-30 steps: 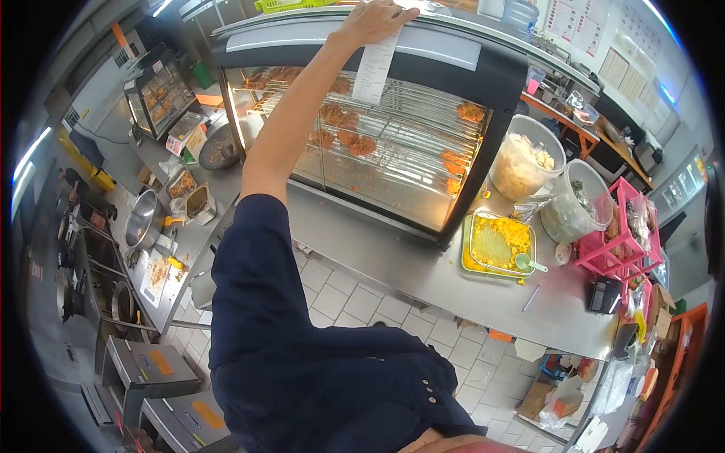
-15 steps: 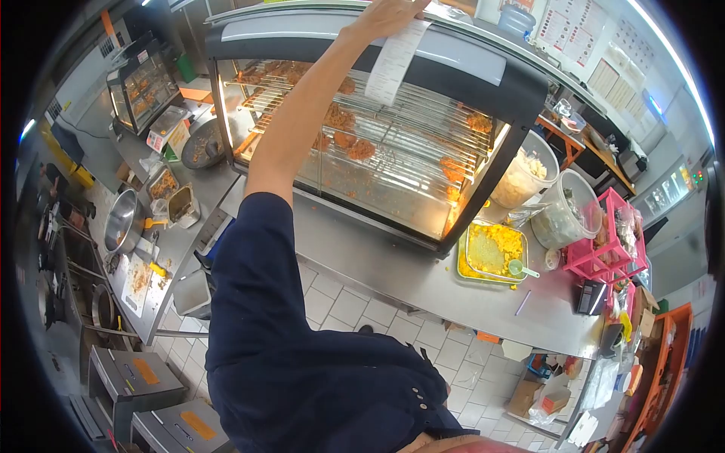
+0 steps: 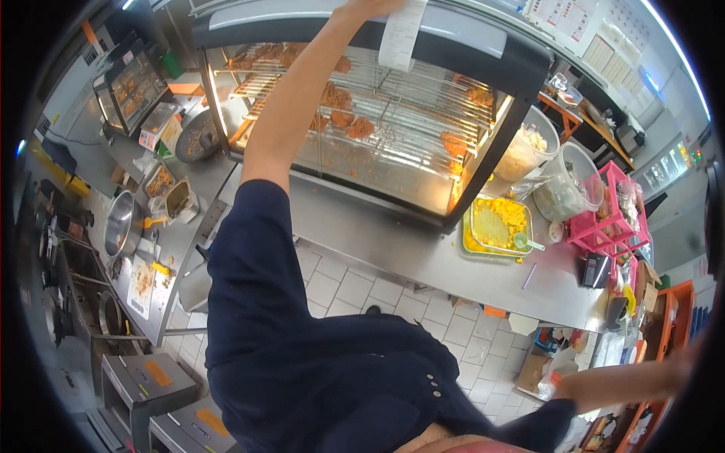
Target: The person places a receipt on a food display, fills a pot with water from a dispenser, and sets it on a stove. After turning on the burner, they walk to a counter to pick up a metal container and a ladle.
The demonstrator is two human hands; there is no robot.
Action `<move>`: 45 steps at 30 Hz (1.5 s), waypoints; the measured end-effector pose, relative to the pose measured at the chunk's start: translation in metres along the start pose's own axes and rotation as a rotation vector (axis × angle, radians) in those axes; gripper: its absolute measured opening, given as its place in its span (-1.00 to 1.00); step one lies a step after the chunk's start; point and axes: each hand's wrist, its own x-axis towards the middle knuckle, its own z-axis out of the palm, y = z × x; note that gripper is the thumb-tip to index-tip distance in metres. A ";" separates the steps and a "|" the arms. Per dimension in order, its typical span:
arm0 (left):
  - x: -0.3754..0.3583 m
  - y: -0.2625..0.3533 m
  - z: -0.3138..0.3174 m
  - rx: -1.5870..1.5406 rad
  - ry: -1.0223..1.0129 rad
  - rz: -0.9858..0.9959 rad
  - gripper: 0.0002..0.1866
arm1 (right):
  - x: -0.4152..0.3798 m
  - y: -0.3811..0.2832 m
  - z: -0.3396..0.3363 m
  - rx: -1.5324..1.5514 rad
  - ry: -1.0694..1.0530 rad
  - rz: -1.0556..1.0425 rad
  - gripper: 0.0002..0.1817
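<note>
My left arm reaches up across the front of a heated glass display cabinet (image 3: pixel 362 181). My left hand (image 3: pixel 371 6) is at the cabinet's top edge, its fingers cut off by the frame. Right beside it, a long printed paper receipt (image 3: pixel 400 41) hangs down over the glass. Behind the glass, pieces of fried chicken (image 3: pixel 342 119) lie on wire racks. My right arm stretches out to the lower right, and my right hand (image 3: pixel 689 361) is smeared and dark at the frame's edge, near the orange shelving (image 3: pixel 674 313).
On the steel counter (image 3: pixel 362 230) stand a tray of yellow food (image 3: pixel 491 245) with a green scoop (image 3: pixel 521 240), clear tubs (image 3: pixel 566 200) and a pink rack (image 3: pixel 593 234). A steel bowl (image 3: pixel 119 238) and a cutting board (image 3: pixel 141 287) are on the left bench.
My right arm has come into view at the lower right. My left hand has slid further past the top edge, and the receipt sits higher and slightly right. The whole view has shifted a little.
</note>
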 end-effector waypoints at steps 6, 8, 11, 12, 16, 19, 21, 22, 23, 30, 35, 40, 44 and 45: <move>-0.029 0.018 -0.008 -0.435 0.512 -0.139 -0.70 | -0.039 -0.008 0.028 -0.094 -0.002 0.010 -0.53; -0.053 0.033 -0.015 -0.658 0.638 -0.455 -0.67 | -0.062 0.004 0.038 -0.124 -0.015 0.112 -0.53; -0.104 0.041 0.003 -0.857 0.536 -0.584 -0.58 | -0.096 0.016 0.046 -0.152 -0.033 0.212 -0.53; -0.106 0.047 0.004 -0.863 0.545 -0.584 -0.58 | -0.106 0.018 0.048 -0.154 -0.038 0.244 -0.53; -0.134 0.059 -0.005 -0.895 0.502 -0.542 -0.49 | -0.124 0.021 0.052 -0.150 -0.049 0.321 -0.53; -0.140 0.059 -0.003 -0.918 0.340 -0.550 -0.45 | -0.132 0.019 0.054 -0.143 -0.053 0.340 -0.54; -0.142 0.058 -0.002 -0.984 0.205 -0.576 -0.46 | -0.138 0.018 0.055 -0.134 -0.055 0.362 -0.54; -0.140 0.058 -0.004 -0.988 0.192 -0.587 -0.46 | -0.140 0.017 0.054 -0.135 -0.057 0.367 -0.54; -0.136 0.055 -0.007 -1.009 0.183 -0.578 -0.53 | -0.142 0.018 0.054 -0.135 -0.068 0.376 -0.54; -0.136 0.034 0.014 -1.040 0.204 -0.504 -0.62 | -0.162 0.019 0.048 -0.138 -0.088 0.450 -0.54; -0.138 0.046 0.003 -1.017 0.191 -0.519 -0.62 | -0.169 0.020 0.042 -0.156 -0.116 0.504 -0.54; -0.135 0.041 0.008 -0.902 0.202 -0.542 -0.62 | -0.190 0.021 0.039 -0.166 -0.115 0.581 -0.55; -0.144 0.038 0.023 -0.885 0.138 -0.546 -0.55 | -0.215 0.015 0.030 -0.197 -0.111 0.674 -0.55; -0.144 0.042 0.021 -0.897 0.171 -0.570 -0.60 | -0.220 0.014 0.028 -0.206 -0.115 0.701 -0.55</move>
